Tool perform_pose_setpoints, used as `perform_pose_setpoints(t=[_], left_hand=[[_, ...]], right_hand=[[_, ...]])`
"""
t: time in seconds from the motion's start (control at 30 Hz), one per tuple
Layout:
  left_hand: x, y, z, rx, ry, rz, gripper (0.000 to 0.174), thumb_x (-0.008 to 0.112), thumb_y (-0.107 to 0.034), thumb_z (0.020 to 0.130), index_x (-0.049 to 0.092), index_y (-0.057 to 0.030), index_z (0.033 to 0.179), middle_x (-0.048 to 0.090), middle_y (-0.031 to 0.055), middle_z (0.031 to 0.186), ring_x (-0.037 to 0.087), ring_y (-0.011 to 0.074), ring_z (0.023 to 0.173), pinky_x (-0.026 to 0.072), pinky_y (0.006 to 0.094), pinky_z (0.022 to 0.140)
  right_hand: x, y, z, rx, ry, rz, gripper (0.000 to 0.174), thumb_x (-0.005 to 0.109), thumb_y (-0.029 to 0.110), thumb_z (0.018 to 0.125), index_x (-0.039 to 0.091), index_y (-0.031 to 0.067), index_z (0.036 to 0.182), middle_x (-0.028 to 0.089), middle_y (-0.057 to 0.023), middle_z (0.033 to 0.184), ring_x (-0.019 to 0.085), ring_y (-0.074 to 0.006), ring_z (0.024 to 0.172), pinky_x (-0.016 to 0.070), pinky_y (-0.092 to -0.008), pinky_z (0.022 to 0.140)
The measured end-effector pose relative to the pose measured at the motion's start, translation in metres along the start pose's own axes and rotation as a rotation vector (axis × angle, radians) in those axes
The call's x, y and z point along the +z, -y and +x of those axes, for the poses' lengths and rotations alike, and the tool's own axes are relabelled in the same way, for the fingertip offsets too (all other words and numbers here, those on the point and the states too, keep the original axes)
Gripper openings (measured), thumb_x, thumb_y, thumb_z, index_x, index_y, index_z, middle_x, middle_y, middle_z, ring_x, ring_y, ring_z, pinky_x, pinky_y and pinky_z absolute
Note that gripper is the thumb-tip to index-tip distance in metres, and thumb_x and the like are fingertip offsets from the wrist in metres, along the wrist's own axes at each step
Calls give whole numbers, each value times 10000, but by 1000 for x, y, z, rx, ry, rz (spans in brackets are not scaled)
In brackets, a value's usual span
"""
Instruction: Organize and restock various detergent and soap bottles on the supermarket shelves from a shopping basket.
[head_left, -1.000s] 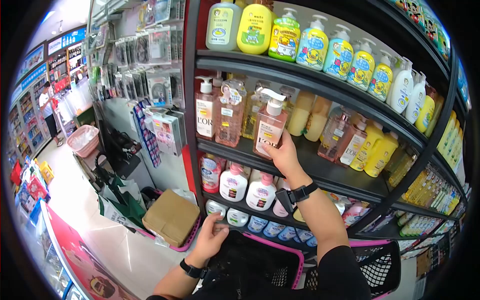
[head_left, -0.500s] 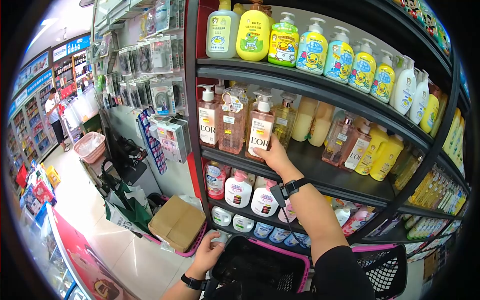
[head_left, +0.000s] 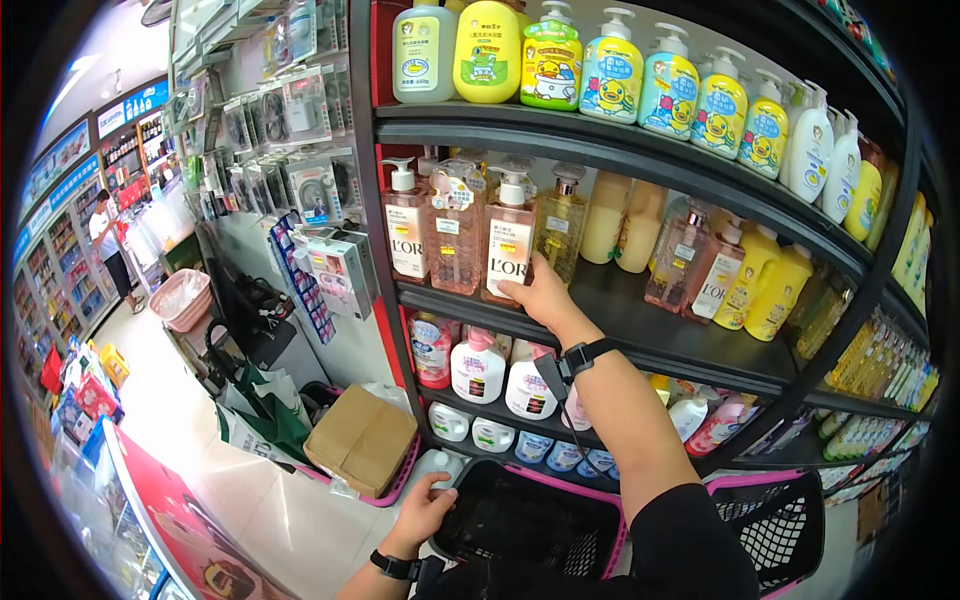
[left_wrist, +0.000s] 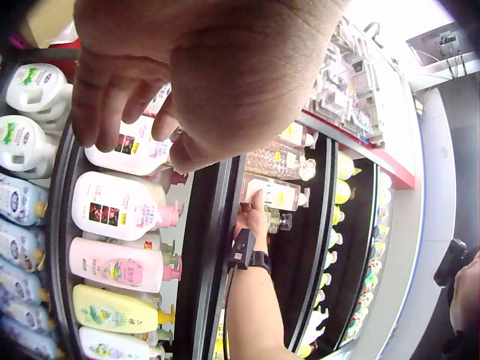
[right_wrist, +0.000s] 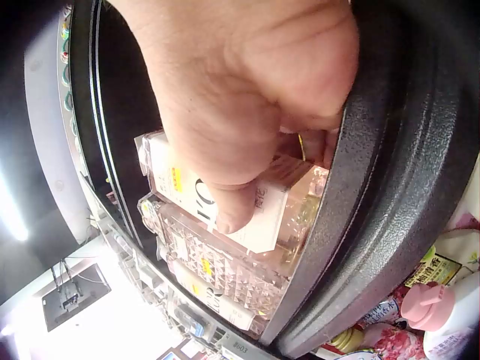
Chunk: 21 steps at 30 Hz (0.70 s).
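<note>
My right hand grips a pink pump bottle with a white label low on its body, thumb across the label's lower part. The bottle stands upright at the front of the middle shelf. On its left is a pink bottle with a textured surface; on its right, an amber pump bottle. In the right wrist view the thumb lies flat over the label, and the other fingers are mostly hidden behind the bottle. My left hand hangs with loosely bent fingers, holding nothing, beside a black basket.
The black basket with a pink rim is below me, and a second basket stands to the right. A cardboard box sits at the left. Children's wash bottles line the upper shelf; white pump bottles fill the lower one.
The pink pump bottle, held tilted in front of the shelf a second ago, has moved left and back into the row and now stands upright. My left hand stays low, its fingers loosely bent.
</note>
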<state>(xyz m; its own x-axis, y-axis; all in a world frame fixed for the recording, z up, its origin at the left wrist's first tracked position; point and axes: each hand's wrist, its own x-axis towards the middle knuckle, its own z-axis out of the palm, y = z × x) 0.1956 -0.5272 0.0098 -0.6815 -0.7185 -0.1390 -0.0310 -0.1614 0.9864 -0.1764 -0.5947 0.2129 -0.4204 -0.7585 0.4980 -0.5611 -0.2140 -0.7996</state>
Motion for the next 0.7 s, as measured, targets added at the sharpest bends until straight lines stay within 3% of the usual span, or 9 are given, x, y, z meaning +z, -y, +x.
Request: perform_pose_setpoints(t=[0.13,0.23,0.33,0.43,0.57,0.6,0.63,0.67,0.7], left_hand=[[0,-3,-2,-11,-10,11,378,671,-135,922,553,-12,1258,655,40,837,619,106,775,484,249,699],[3,-1,-4,-31,-10,12,379,674,-133,917,556,-11,1256,664,49,847,623,107,781,490,252,701],[11,1,-5,-50,18,-7,384,676,-134,914,557,-14,1259,674,56,859,633,112,784,498,259,705],[20,9,-3,-103,64,55,384,674,-132,913,557,-10,1258,679,61,865,640,120,777,505,261,707],[31,30,-2,-182,165,65,349,633,-95,933,531,-1,1254,670,119,976,659,180,855,559,314,753],[35,38,-1,-200,173,32,315,628,-98,936,542,-9,1226,642,90,1007,655,178,876,562,320,750],[36,45,-1,-251,218,25,275,617,-123,949,552,-16,1194,616,69,1032,646,173,891,560,320,745],[37,51,-2,-296,270,53,239,606,-148,963,565,-34,1169,617,58,1039,638,167,896,556,320,746],[38,54,-4,-343,325,38,220,603,-170,975,573,-56,1161,626,49,1053,634,163,898,551,319,753]], right_hand=[[-2,6,-5,-20,-23,-73,637,802,170,800,487,-51,1308,660,-205,1201,656,-289,1097,498,-372,962],[-6,-2,-9,80,-38,70,660,810,168,791,480,-55,1318,644,-217,1230,647,-298,1114,495,-380,978],[-21,2,-45,64,-75,-13,644,800,153,802,472,-57,1315,603,-228,1283,605,-298,1185,475,-393,1014],[-48,16,-118,44,-98,14,544,779,135,825,495,-23,1262,618,-173,1206,609,-260,1145,468,-381,1015],[-116,14,-252,317,170,248,475,749,99,848,523,21,1259,618,-112,1177,613,-191,1082,507,-335,943],[-142,9,-286,419,234,229,424,720,88,873,538,28,1251,627,-93,1141,619,-179,1034,517,-323,921],[-166,8,-318,547,209,203,376,692,80,891,560,33,1239,648,-67,1071,630,-167,998,520,-319,911],[-190,13,-348,458,132,-86,312,669,66,903,586,34,1202,665,-40,1013,636,-140,965,526,-304,878],[-217,14,-373,460,-22,-94,285,666,61,904,593,33,1178,659,-30,992,628,-128,936,520,-289,851]])
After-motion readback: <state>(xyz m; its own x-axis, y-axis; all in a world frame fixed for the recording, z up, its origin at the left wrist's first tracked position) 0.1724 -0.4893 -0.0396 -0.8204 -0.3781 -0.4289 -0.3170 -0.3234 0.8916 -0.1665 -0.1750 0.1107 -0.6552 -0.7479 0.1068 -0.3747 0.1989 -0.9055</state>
